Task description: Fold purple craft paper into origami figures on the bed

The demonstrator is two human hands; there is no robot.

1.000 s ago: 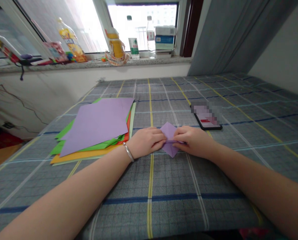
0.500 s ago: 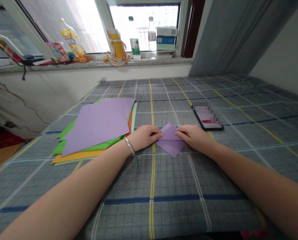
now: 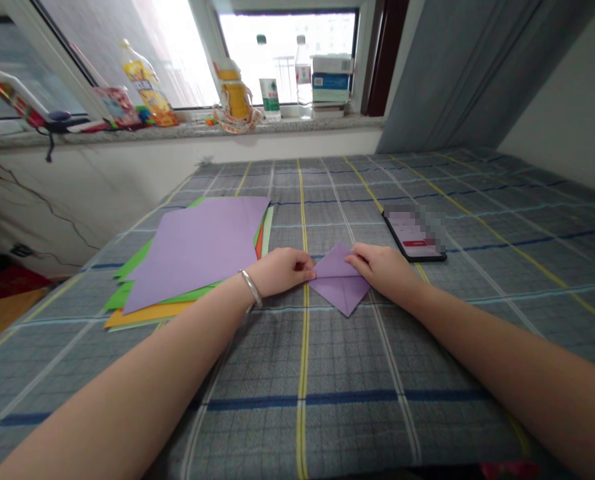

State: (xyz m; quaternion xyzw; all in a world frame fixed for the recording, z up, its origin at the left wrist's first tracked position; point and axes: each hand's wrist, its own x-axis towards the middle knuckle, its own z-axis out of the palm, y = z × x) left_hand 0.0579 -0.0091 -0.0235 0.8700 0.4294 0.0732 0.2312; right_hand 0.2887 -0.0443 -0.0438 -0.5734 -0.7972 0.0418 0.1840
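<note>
A small folded sheet of purple paper (image 3: pixel 344 290) lies as a diamond on the checked cloth, with a fold line running across its middle. My left hand (image 3: pixel 284 272), a silver bangle on its wrist, pinches the paper's left corner between thumb and finger. On the other side, my right hand (image 3: pixel 384 270) grips the upper right edge, thumb on top. Its fingers hide part of the right corner. Left of my left hand is a stack of coloured paper (image 3: pixel 202 243), a large purple sheet uppermost and green, orange and pale green edges showing beneath.
A phone (image 3: pixel 417 235) lies to the right, beyond my right hand. The checked cloth (image 3: pixel 257 427) covers the whole surface. Along the windowsill (image 3: pixel 187 130) stand bottles, a yellow cup (image 3: pixel 236 93) and boxes (image 3: pixel 331 80). A grey curtain (image 3: pixel 452 73) hangs at the right.
My left hand has shifted slightly left to the paper's left corner. My right hand has moved a little up and left along the upper right edge. The folded paper stays almost in place.
</note>
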